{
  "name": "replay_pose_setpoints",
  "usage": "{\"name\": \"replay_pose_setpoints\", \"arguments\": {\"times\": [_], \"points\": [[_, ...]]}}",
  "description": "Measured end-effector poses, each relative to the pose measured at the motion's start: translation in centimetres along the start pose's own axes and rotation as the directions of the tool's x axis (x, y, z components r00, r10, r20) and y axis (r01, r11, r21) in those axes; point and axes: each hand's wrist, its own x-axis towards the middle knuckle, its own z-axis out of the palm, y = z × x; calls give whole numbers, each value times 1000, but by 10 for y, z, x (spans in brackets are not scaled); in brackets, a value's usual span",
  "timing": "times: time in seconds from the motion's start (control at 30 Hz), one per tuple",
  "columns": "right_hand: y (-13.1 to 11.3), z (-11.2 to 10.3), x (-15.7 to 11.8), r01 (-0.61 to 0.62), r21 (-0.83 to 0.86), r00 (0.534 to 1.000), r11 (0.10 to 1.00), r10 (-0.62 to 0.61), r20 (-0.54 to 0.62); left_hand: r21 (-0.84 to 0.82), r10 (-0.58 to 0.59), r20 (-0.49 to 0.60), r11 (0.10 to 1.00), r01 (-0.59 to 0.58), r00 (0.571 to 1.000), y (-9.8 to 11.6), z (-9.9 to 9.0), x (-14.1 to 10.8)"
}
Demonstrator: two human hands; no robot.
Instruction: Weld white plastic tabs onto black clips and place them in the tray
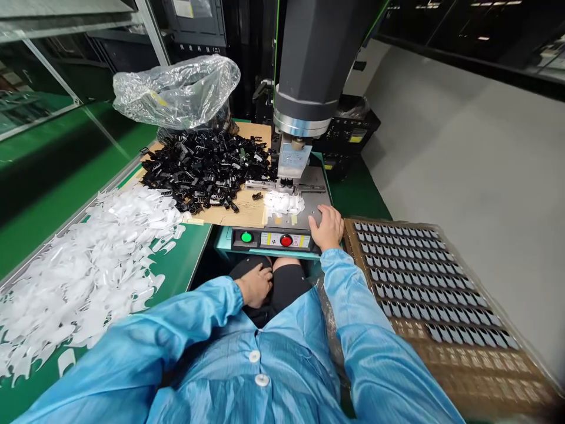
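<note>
My left hand (pixel 256 285) lies on my thigh over the black shorts (pixel 289 285), its fingers loosely bent and holding nothing. At the right front corner of the machine's grey base plate (pixel 311 203), my right hand (pixel 327 227) rests with the thumb apart from the fingers and nothing in it. Left of that hand is a small pile of white plastic pieces (pixel 283 203). Behind the pile, the machine's pressing head (pixel 293 159) stands over a fixture (pixel 286 184) with a small black part in it. A green button (pixel 246 237) and a red button (pixel 286 240) sit on the front panel.
A heap of black plastic parts (pixel 207 168) covers cardboard (pixel 225 215), with a clear plastic bag (pixel 176 88) behind. Many white pieces (pixel 88 265) spread over the green table at left. A brown tray (pixel 410 330) with rows of assembled parts stands at right.
</note>
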Motion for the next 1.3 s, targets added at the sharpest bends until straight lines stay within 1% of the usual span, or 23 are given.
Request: {"name": "replay_pose_setpoints", "arguments": {"times": [0.07,0.13,0.2,0.3,0.37,0.5,0.63,0.73,0.8,0.9,1.0,1.07,1.1,1.17,1.23,1.27,1.3], "points": [[0,-1,0,3,-5,1000,1000,-3,4,19,-50,76,999,49,996,6,20,20],[0,-1,0,1,-8,1000,1000,-1,7,19,-103,89,995,101,991,6,34,33],[0,-1,1,-3,-5,1000,1000,4,9,24,-121,74,993,120,990,5,45,40],[0,-1,0,-7,0,1000,1000,7,22,47,-150,14,988,149,989,7,55,45],[-1,-2,0,-13,-15,999,1000,13,38,77,-173,-6,982,173,985,11,58,47],[-1,-3,-1,-12,-61,999,998,15,50,135,-149,32,981,143,988,13,54,46],[1,-3,-2,-6,-32,1000,999,7,19,98,-105,6,990,104,994,6,52,42],[2,-4,-2,0,3,1000,1000,0,-9,105,-53,50,993,48,997,0,52,43],[2,-4,-2,1,3,1000,1000,-1,-15,94,-47,76,995,40,996,-2,53,46],[1,-5,-2,9,-12,1000,1000,-9,-16,28,-43,80,999,41,996,-4,52,51],[1,-6,-2,12,-19,999,1000,-12,-31,18,-37,116,999,35,993,-4,44,50],[1,-6,-2,9,-19,999,1000,-10,-40,56,-42,142,998,35,989,-3,33,43],[1,-6,-2,8,-20,999,1000,-9,-42,59,-49,129,997,42,990,-2,25,37],[0,-7,-2,5,-23,999,1000,-6,-41,21,-65,51,998,64,997,-1,3,21],[-1,-8,-2,3,-26,999,1000,-4,-38,-57,-71,-91,996,66,993,-5,-24,3],[-1,-8,-2,1,-26,999,1000,-2,-38,-84,-73,-179,995,59,981,-11,-39,-6],[-2,-9,-2,1,-24,999,1000,-2,-37,-115,-83,-310,992,50,947,-19,-54,-14]]}}
